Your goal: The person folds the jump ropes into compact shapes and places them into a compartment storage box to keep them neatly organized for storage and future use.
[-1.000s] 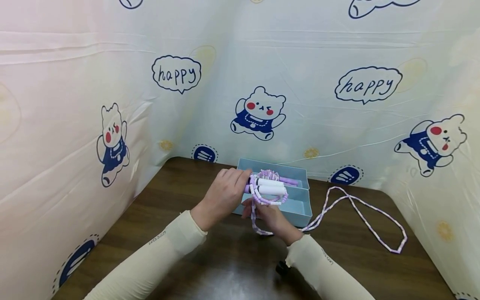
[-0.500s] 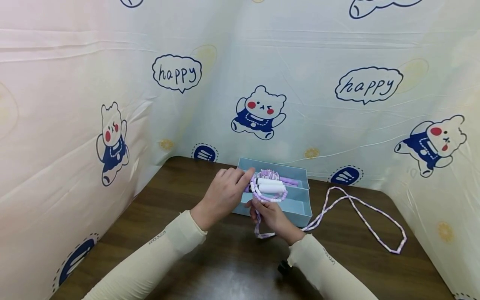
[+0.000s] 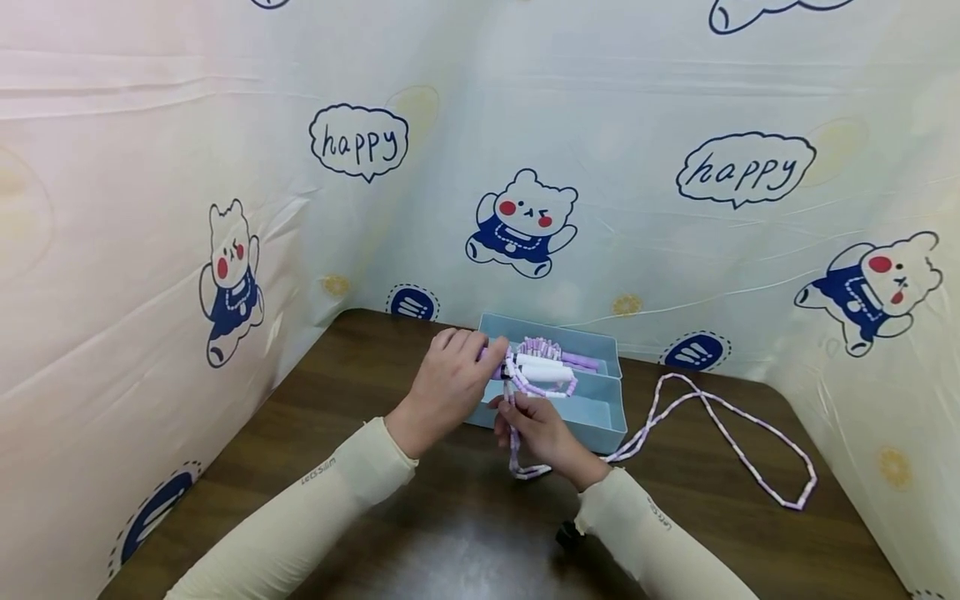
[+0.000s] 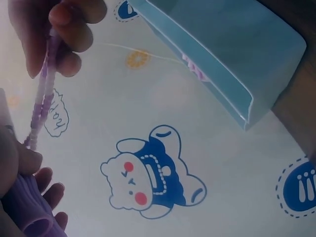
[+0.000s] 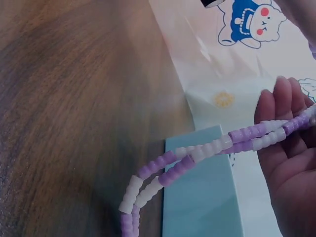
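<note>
My left hand (image 3: pixel 450 379) grips the paired handles (image 3: pixel 546 371) of a beaded jump rope, held over the light blue box. The handles have white ends pointing right, and one purple end (image 4: pixel 38 224) shows in the left wrist view. Loops of purple and white beads hang round the handles. Just below them, my right hand (image 3: pixel 542 429) pinches the doubled beaded rope (image 5: pixel 212 148) between thumb and fingers. From there the rope drops to the table and runs right, behind the right wrist.
The light blue box (image 3: pixel 611 429) has two compartments. Its far one holds a second coiled jump rope (image 3: pixel 540 347) with a purple handle (image 3: pixel 581 362). A long loop of beaded rope (image 3: pixel 806 475) lies on the brown table at right. Printed cloth surrounds the table.
My right hand has come out from beneath the handles and now pinches the rope below them. The bead loops round the handles sit slightly higher. My left hand stays nearly still.
</note>
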A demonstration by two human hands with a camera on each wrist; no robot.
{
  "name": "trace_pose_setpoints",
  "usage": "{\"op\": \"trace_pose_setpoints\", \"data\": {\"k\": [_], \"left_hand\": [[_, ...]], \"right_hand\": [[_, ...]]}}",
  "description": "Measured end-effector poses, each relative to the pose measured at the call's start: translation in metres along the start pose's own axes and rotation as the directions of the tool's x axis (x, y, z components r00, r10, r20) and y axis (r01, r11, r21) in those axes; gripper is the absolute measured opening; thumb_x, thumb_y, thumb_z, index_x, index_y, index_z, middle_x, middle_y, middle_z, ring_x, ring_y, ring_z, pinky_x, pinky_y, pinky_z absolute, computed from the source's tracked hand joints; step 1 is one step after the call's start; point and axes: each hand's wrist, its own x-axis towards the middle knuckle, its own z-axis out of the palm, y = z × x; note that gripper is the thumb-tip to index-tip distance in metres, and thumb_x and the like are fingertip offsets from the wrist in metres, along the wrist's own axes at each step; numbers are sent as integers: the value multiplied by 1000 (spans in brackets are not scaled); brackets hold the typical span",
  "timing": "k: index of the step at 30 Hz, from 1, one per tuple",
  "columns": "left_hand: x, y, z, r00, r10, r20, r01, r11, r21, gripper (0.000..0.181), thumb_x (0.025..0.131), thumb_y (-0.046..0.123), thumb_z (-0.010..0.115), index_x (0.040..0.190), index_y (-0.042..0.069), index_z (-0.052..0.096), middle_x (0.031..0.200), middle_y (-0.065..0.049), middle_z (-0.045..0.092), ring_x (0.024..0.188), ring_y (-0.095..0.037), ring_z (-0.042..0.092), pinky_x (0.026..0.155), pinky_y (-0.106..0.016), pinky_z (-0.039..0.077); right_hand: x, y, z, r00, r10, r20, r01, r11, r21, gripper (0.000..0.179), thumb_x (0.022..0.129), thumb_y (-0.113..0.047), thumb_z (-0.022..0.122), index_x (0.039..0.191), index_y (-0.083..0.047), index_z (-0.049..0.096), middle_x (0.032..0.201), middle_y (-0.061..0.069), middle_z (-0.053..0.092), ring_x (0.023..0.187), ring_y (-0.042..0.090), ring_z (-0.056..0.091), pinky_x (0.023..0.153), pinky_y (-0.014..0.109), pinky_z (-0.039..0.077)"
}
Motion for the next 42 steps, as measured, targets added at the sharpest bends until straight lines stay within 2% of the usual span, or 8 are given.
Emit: {"op": "trace_pose_setpoints", "data": {"k": [9,16,19,27,30,34,38,42], "left_hand": [[-3,-8,6,999,-41,30,35,983,178,44,87,19,73,124,13,49,99,-14,63,86,-30,62,70,-39,48],[-3,-8,14,999,-53,-7,53,967,248,39,90,16,68,123,3,53,97,-13,65,79,-26,59,66,-36,45],[-1,-8,17,999,-50,-16,53,961,270,29,91,15,65,115,1,58,93,-12,65,76,-25,58,64,-34,43],[-1,-7,24,999,-50,-21,54,958,283,27,90,17,67,113,3,62,92,-12,66,79,-27,60,64,-35,45],[-1,-6,26,998,-66,-19,69,954,292,28,90,18,67,113,3,62,90,-12,66,78,-27,60,62,-35,44],[-1,-6,26,996,-86,-5,83,951,299,27,91,18,67,113,4,62,90,-11,66,76,-26,60,61,-34,44],[-1,-4,27,997,-79,1,75,952,295,26,90,18,68,112,5,63,90,-11,66,76,-26,59,62,-35,44],[-3,0,27,999,-51,11,46,957,286,27,88,20,71,110,6,63,90,-10,66,76,-25,58,64,-35,46]], "right_hand": [[-5,-11,2,999,40,-28,-43,996,-76,29,98,-20,59,120,0,59,76,12,60,62,23,58,62,40,53],[-11,-32,2,999,-37,30,45,937,-346,25,98,-25,59,116,-7,63,69,2,59,60,14,54,55,33,49],[-12,-44,-1,996,-74,47,88,845,-528,19,100,-24,56,111,-12,66,68,-4,57,57,9,51,52,29,46],[-12,-74,-4,978,-178,107,179,462,-869,9,91,-17,67,93,-10,61,66,-7,52,57,9,50,54,28,45],[-16,-81,-3,945,-302,125,224,319,-921,22,85,-10,73,102,-2,63,77,3,62,61,15,59,56,30,51],[-21,-92,-2,863,-459,209,291,114,-950,29,85,-3,70,112,5,62,92,12,66,61,18,62,56,29,54],[-22,-105,-2,815,-486,317,360,-5,-933,32,84,4,67,116,6,63,97,14,65,71,18,64,62,27,55],[-19,-117,-3,809,-439,391,422,-30,-906,36,82,5,72,117,4,66,99,14,66,85,22,66,74,30,55]]}}
